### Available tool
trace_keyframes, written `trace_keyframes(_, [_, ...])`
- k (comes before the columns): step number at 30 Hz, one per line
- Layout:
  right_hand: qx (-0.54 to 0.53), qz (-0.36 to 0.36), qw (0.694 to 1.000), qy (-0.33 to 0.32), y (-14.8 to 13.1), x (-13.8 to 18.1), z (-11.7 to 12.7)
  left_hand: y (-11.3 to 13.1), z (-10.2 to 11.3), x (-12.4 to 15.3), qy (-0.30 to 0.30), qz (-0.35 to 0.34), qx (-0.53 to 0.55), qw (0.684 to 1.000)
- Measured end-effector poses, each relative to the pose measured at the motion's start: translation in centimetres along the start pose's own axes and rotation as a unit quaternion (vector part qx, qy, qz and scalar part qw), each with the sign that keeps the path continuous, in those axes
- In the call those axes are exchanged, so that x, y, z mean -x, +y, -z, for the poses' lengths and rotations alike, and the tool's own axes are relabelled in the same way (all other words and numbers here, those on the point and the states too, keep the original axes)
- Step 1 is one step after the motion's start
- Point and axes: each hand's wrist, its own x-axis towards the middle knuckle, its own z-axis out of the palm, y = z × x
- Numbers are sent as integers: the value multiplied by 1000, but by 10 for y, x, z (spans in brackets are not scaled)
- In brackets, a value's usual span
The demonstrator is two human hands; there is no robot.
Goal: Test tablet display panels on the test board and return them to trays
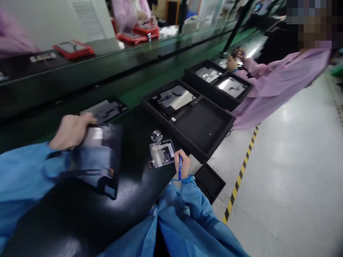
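My left hand (71, 132) grips the edge of a dark flat panel (100, 159), which is motion-blurred and held above the black workbench (80, 221). Another dark panel (104, 110) lies just beyond that hand. My right hand (182, 164) holds a blue pen (180, 167) upright. Its fingers sit at the edge of a small circuit board (162, 153) with a white label and a red wire. A round metal part (157, 135) lies just above the board, and neither is held.
Black foam trays (203, 125) holding silver-backed panels stand beyond the board. A co-worker in a pink gown (278, 85) reaches over them. Red trays (73, 50) sit on a far bench. A small black box (209, 182) and yellow-black floor tape (239, 178) lie to the right.
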Motion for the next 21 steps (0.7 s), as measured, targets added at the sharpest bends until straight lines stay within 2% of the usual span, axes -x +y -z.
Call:
trace_keyframes(2, [12, -8, 1000, -10, 1, -1, 0, -14, -18, 11, -110, -22, -16, 994])
trace_keyframes(5, [28, -14, 999, -23, 3, -4, -2, -28, -55, 15, -290, -63, -4, 955])
trace_keyframes(7, [38, -15, 999, -31, 5, -5, -3, -32, -81, 13, -340, -67, 9, 938])
trace_keyframes(10, [50, -14, 998, -34, 6, -5, -5, -32, -116, 12, -374, -69, 24, 925])
trace_keyframes(13, [57, -13, 998, -34, 8, -4, -5, -25, -134, 15, -395, -77, 40, 915])
trace_keyframes(16, [58, -10, 997, -44, 8, -6, -4, -17, -125, 14, -397, -94, 63, 911])
trace_keyframes(19, [1, -13, 998, -64, 3, -8, 0, -18, -91, 12, -357, -124, 79, 922])
trace_keyframes(21, [-43, -23, 996, -71, -5, -8, 2, -30, -65, 15, -343, -80, 65, 933])
